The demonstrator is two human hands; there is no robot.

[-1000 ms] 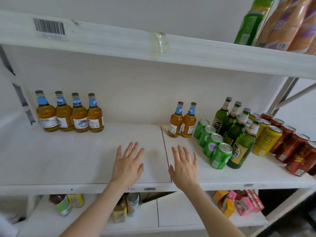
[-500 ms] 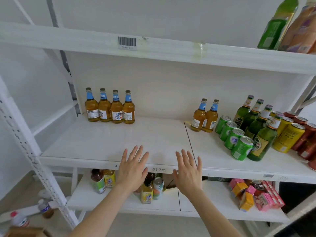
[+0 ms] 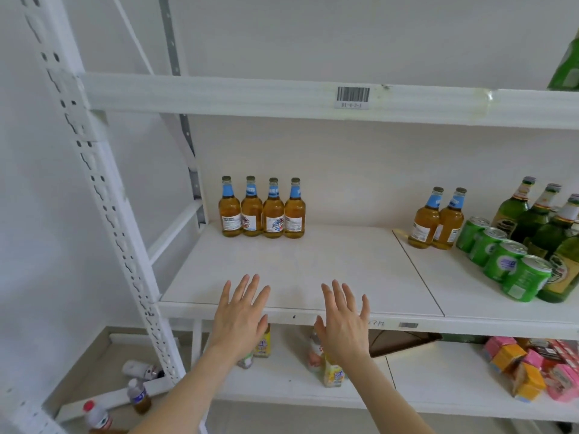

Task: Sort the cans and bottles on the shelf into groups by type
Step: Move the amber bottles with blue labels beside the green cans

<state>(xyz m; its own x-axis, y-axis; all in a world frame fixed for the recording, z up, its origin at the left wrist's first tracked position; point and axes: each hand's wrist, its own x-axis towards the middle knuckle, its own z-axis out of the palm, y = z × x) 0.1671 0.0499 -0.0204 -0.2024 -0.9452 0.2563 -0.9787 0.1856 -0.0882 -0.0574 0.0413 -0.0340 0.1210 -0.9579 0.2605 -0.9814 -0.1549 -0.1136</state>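
White steel shelf [image 3: 313,264], middle level, carries the stock under sorting; 4 amber bottles [image 3: 261,211] with blue neck labels stand upright in a tight row at the back left, each touching its neighbour; 2 amber bottles [image 3: 438,222] of the same type stand side by side further right, just past the seam between the 2 boards and well apart from the first group; 4 green cans [image 3: 504,261] stand in a diagonal line just beside that pair, running toward the front; green glass bottles [image 3: 532,214] stand behind the cans and run out of view at the right edge.

Left hand [image 3: 239,314] and right hand [image 3: 344,321] are both released, fingers straight and spread, palms down, near each other over the shelf's front edge; neither grasps anything; contact with the board cannot be determined.

Barcode label [image 3: 353,97] is fixed to the beam above; lower shelf [image 3: 438,380] holds small drink bottles [image 3: 332,372] behind the forearms and pink and orange cartons [image 3: 532,368] at the right; 3 bottles [image 3: 138,393] sit on the floor at lower left.
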